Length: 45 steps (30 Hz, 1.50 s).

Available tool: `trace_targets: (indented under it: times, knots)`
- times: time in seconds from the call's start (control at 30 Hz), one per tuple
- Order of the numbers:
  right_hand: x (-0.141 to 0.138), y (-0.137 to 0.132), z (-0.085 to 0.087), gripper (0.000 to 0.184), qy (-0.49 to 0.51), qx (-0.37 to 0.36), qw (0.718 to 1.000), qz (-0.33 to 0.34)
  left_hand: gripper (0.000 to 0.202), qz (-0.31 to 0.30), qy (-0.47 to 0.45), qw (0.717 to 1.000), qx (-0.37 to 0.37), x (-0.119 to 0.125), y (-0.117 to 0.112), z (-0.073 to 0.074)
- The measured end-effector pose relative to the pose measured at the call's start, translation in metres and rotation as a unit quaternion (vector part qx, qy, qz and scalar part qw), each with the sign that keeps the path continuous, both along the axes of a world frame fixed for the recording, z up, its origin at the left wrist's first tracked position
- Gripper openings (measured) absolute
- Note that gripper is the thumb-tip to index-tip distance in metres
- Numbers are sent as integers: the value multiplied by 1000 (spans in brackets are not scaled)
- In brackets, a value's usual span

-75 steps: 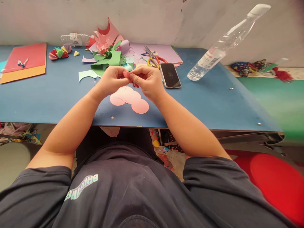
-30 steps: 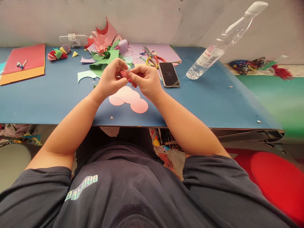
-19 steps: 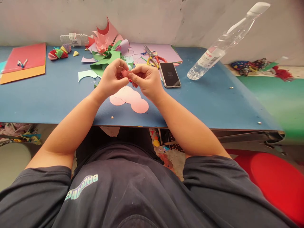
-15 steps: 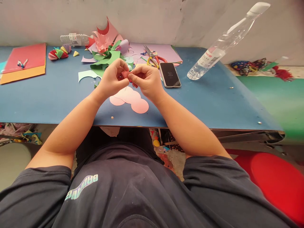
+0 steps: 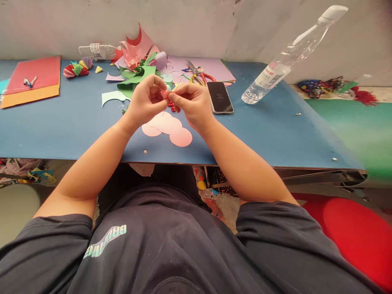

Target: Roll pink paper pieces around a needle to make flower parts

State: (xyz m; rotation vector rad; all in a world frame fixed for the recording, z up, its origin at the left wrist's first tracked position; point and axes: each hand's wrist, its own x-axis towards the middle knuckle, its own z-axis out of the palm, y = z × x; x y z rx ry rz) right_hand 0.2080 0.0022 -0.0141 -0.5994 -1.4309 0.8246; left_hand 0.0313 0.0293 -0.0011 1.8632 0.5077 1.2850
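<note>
Between my two hands, above the blue table, is a small folded piece of pinkish-red paper [image 5: 164, 94]. My left hand [image 5: 147, 97] pinches it from the left side. From the right, the thumb and fingers of my right hand [image 5: 192, 102] press on its other edge. A thin dark strand, wire or thread, shows near the fingertips; which it is I cannot tell. Beneath the hands lie several overlapping pale pink paper circles [image 5: 180, 136]. A little red material [image 5: 172, 107] shows below the fingers, partly hidden.
Behind my hands are green paper scraps [image 5: 137, 77] and pink scraps [image 5: 134, 55]. Scissors [image 5: 200, 74] and a phone [image 5: 219, 97] lie to the right, with a tall water bottle [image 5: 266, 81] beyond. Folded paper pieces [image 5: 76, 70] and red paper sheets [image 5: 38, 73] are at left.
The folded paper has turned slightly between my fingertips and shifted a little to the right. Both hands keep their pinch; the things on the table have stayed put.
</note>
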Motion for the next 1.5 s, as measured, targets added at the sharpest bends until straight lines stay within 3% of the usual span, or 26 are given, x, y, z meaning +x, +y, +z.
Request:
trace_targets:
  times: [0.17, 0.63, 1.0, 1.23, 1.5]
  knots:
    - [2, -2, 2, 43, 9, -3, 1000, 13, 38, -40, -4, 999, 14, -2, 4, 0]
    - [0, 0, 5, 46, 30, -42, 998, 20, 28, -18, -6, 998, 52, 0, -2, 4]
    - [0, 3, 1, 48, 17, -42, 999, 23, 28, -4, -12, 1000, -3, 1, -1, 4]
    - [2, 5, -2, 35, 16, -60, 998, 32, 29, -12, -22, 998, -54, -1, -6, 8]
    - [-2, 4, -4, 31, 12, -43, 999, 3, 22, -21, -2, 999, -43, 1, -1, 4]
